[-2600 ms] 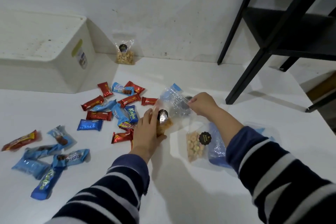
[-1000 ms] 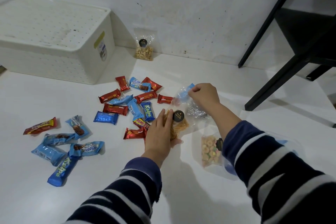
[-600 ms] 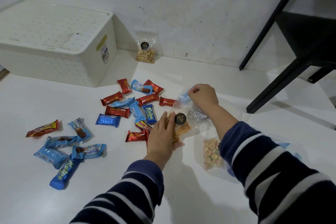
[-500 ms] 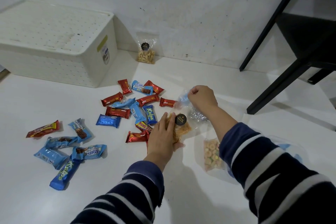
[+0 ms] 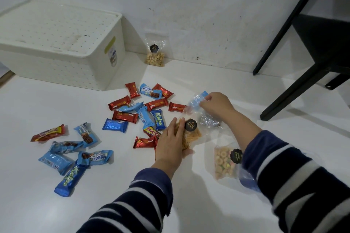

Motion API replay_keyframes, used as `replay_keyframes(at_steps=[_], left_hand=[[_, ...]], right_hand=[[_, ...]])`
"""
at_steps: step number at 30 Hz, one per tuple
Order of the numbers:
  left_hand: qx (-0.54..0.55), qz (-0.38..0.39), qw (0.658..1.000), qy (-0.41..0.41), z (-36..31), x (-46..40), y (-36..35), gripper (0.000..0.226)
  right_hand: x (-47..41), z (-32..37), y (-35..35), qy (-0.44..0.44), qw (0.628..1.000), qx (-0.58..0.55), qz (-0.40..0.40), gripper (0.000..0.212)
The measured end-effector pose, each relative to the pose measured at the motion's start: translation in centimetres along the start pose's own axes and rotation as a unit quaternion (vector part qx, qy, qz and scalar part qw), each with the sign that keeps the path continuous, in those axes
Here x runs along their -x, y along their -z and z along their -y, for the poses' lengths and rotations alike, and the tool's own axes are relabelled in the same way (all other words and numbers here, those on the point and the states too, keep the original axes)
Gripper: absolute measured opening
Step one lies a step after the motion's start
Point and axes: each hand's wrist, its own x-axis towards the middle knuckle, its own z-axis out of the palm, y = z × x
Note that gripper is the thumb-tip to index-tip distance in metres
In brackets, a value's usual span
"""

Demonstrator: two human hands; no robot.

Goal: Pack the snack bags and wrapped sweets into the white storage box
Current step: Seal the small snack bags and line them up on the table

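My left hand (image 5: 170, 143) grips a clear bag of yellow sticks (image 5: 191, 135) with a black round label, flat on the white surface. My right hand (image 5: 216, 106) pinches the top of a clear bag with a blue strip (image 5: 197, 100). A bag of coloured rings (image 5: 224, 162) lies by my right sleeve. Red and blue wrapped sweets (image 5: 144, 109) lie scattered to the left, with another group (image 5: 75, 149) further left. A bag of nuts (image 5: 155, 54) stands against the wall. The white storage box (image 5: 62, 43) sits far left with its lid on.
A black metal frame (image 5: 295, 66) stands at the right on the surface. A white wall runs behind everything. A blue bag edge (image 5: 248, 181) shows under my right forearm.
The view has swung left, bringing more of the box into sight. My right hand has pulled the blue-strip bag's top slightly up and away. My left hand stays on the stick bag.
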Motion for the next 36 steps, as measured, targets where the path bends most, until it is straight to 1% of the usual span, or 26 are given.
replay_keyframes(at_steps=[1, 3, 4, 6, 8, 9, 10, 11, 12, 13, 14, 17, 19, 21, 23, 27, 28, 30, 31, 33, 34, 36], left_hand=[[-0.001, 0.000, 1.000, 0.000, -0.1, 0.0, 0.0, 0.111], [0.000, 0.000, 1.000, 0.005, -0.2, -0.1, 0.1, 0.111], [0.001, 0.002, 1.000, 0.006, -0.3, -0.1, 0.2, 0.111], [0.005, 0.019, 1.000, 0.010, -0.4, -0.2, 0.5, 0.112], [0.047, 0.040, 0.998, 0.031, -0.7, -0.3, 0.9, 0.107], [0.082, 0.033, 0.995, 0.048, -1.1, -0.5, 1.4, 0.099], [0.111, 0.007, 0.992, 0.064, -1.6, -0.8, 2.0, 0.086], [0.128, -0.036, 0.988, 0.079, -2.2, -1.3, 2.6, 0.071], [0.143, -0.079, 0.982, 0.094, -2.9, -2.0, 3.2, 0.058], [0.172, -0.108, 0.973, 0.111, -3.6, -2.6, 3.9, 0.049], [0.218, -0.116, 0.961, 0.126, -4.1, -3.2, 4.6, 0.045], [0.368, -0.073, 0.917, 0.133, -5.5, -4.3, 6.0, 0.040], [0.415, -0.066, 0.898, 0.131, -5.9, -4.6, 6.2, 0.030], [0.440, -0.076, 0.885, 0.134, -6.0, -4.6, 6.3, 0.022], [0.449, -0.079, 0.880, 0.136, -5.9, -4.5, 6.2, 0.020], [0.464, -0.058, 0.875, 0.126, -5.6, -4.2, 6.0, 0.021], [0.457, -0.054, 0.879, 0.127, -5.5, -4.1, 6.0, 0.021], [0.445, -0.054, 0.885, 0.128, -5.5, -4.0, 5.9, 0.020], [0.446, -0.056, 0.884, 0.131, -5.5, -4.0, 5.8, 0.020], [0.453, -0.059, 0.878, 0.142, -5.4, -4.0, 5.9, 0.020], [0.458, -0.060, 0.875, 0.148, -5.4, -4.0, 5.9, 0.020], [0.471, -0.067, 0.865, 0.158, -5.2, -4.1, 6.3, 0.020]], right_hand=[[0.3, -0.5, 0.4, -0.007, 1.000, 0.021, 0.007, 0.004], [0.6, -1.6, 0.9, -0.010, 0.999, 0.044, 0.011, 0.019], [0.8, -2.0, 1.1, -0.008, 0.999, 0.041, 0.008, 0.021], [1.1, -2.4, 1.2, -0.002, 1.000, 0.017, -0.002, 0.019], [1.5, -2.2, 1.2, -0.001, 1.000, -0.002, -0.021, 0.019], [1.7, -2.1, 1.1, -0.001, 1.000, 0.000, -0.030, 0.020], [1.9, -2.0, 1.0, 0.000, 0.999, 0.002, -0.035, 0.022], [2.1, -1.8, 1.0, 0.002, 0.999, 0.001, -0.036, 0.023], [2.4, -1.7, 1.0, 0.004, 0.999, 0.000, -0.034, 0.025], [2.7, -1.5, 1.0, 0.010, 0.999, 0.002, -0.031, 0.025], [2.9, -1.3, 0.9, 0.018, 1.000, 0.003, -0.026, 0.024], [3.8, -0.9, 0.9, 0.043, 0.999, -0.014, -0.006, 0.019], [4.3, -1.0, 0.9, 0.055, 0.998, -0.029, 0.002, 0.015], [4.7, -1.1, 0.9, 0.065, 0.995, -0.071, 0.011, 0.014], [5.0, -1.2, 1.0, 0.064, 0.992, -0.105, 0.012, 0.020], [4.8, -1.8, 0.7, 0.037, 0.993, -0.110, -0.023, 0.040], [4.8, -1.8, 0.7, 0.031, 0.993, -0.109, -0.026, 0.041], [4.6, -1.5, 0.6, 0.021, 0.995, -0.098, -0.025, 0.032], [4.6, -1.2, 0.5, 0.012, 0.996, -0.084, -0.028, 0.026], [4.6, -0.9, 0.1, 0.002, 0.998, -0.048, -0.050, 0.023], [4.6, -0.9, -0.1, 0.009, 0.997, -0.049, -0.061, 0.022], [4.7, -1.0, -0.3, 0.035, 0.990, -0.109, -0.080, 0.020]])
